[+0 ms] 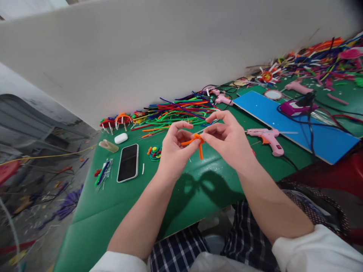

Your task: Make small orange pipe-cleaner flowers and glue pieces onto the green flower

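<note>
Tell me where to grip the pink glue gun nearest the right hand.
Probably best by its handle, from the near side: the glue gun lies flat, handle slanting nearward, while its nozzle points leftward.

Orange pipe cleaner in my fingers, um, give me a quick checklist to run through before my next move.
1. Left hand has a grip on the orange pipe cleaner: ok, pinched.
2. Right hand also has a grip on it: ok, at the fingertips.
3. Bend pulled tight: cannot tell, too small and partly covered by fingers.
4. Nozzle of the nearest pink glue gun turned away from you: not ok, it points toward your right hand's side.
5. That glue gun cool: cannot tell.
6. Smartphone apart from both hands: ok, lying to the left on the green tabletop.
</note>
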Available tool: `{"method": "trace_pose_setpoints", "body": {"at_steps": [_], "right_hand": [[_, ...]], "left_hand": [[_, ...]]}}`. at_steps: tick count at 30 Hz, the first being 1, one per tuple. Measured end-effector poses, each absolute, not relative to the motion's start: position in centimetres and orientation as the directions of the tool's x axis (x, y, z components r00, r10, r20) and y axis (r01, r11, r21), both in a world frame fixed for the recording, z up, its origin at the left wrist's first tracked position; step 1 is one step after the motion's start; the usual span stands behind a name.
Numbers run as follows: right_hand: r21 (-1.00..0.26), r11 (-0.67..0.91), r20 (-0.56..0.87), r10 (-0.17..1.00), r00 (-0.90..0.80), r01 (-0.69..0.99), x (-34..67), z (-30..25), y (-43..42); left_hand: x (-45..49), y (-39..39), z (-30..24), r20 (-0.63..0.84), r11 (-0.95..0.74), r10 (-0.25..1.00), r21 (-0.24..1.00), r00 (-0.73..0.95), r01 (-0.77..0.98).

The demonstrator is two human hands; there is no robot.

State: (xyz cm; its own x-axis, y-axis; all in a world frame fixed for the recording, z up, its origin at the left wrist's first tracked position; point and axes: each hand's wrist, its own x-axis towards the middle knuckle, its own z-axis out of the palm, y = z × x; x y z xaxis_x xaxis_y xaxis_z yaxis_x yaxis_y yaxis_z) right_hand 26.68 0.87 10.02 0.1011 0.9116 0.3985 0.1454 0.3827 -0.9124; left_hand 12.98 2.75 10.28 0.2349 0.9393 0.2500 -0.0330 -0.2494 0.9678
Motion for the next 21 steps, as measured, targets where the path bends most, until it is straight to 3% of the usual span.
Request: {"method": "trace_pose_setpoints", "body": {"at_steps": [4, 7, 9, 13, 21], "right_hand": [[-0.925, 0.369, 0.378, 0.916, 0.132, 0.092, 26.4, 9.9, 0.9], [-0.936, 0.352, 0.353, 0.926, 0.133, 0.033, 26.3, 9.7, 1.1], [-0.939, 0.345, 0.343, 0.932, 0.119, 0.002, 26.4, 9.5, 1.3], [-0.93, 0.368, 0.365, 0.922, 0.13, -0.004, 27.0, 9.6, 1.7], [-0.905, 0.366, 0.385, 0.921, 0.053, 0.217, 27.8, 10.0, 1.4]], "left_hand": [[13.6, 2.0, 9.9, 0.469, -0.483, 0.874, 0.866, 0.125, 0.13], [13.9, 1.8, 9.7, 0.564, -0.567, 0.822, 0.796, 0.079, 0.212], [13.8, 2.0, 9.7, 0.532, -0.537, 0.843, 0.824, 0.081, 0.179], [13.0, 3.1, 9.8, 0.327, -0.326, 0.937, 0.945, 0.12, -0.032], [12.6, 3.5, 10.2, 0.114, -0.059, 0.964, 0.972, 0.238, -0.226]]}}
